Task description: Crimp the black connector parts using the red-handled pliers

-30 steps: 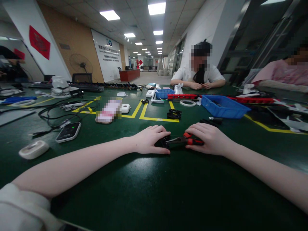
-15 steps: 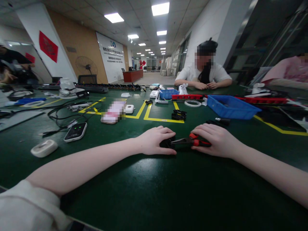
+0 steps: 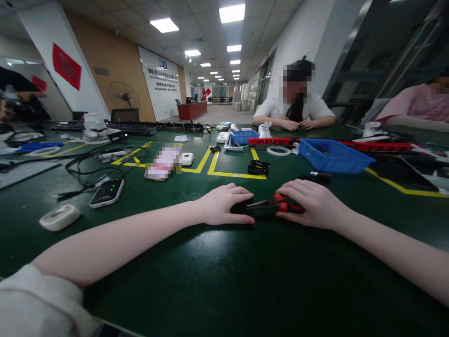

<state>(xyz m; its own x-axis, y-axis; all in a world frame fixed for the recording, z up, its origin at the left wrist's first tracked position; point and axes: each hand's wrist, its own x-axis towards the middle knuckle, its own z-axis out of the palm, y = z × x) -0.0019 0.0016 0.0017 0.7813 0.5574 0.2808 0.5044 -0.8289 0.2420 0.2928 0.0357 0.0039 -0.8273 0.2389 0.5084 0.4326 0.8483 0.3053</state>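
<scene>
Holding pliers point(image 3: 272, 203) in right hand point(image 3: 315, 203), pointing left. Pinching black part point(image 3: 239, 208) in left hand point(image 3: 218, 206), presumably for steadiness.

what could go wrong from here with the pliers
The pliers' tips sit close to the left hand's fingers, so a slip might pinch or poke them.
The black part between thumb and fingers is small and could twist loose if the pliers pull sideways.
The black cylinder lies just beyond the right hand, which might knock it.
</scene>
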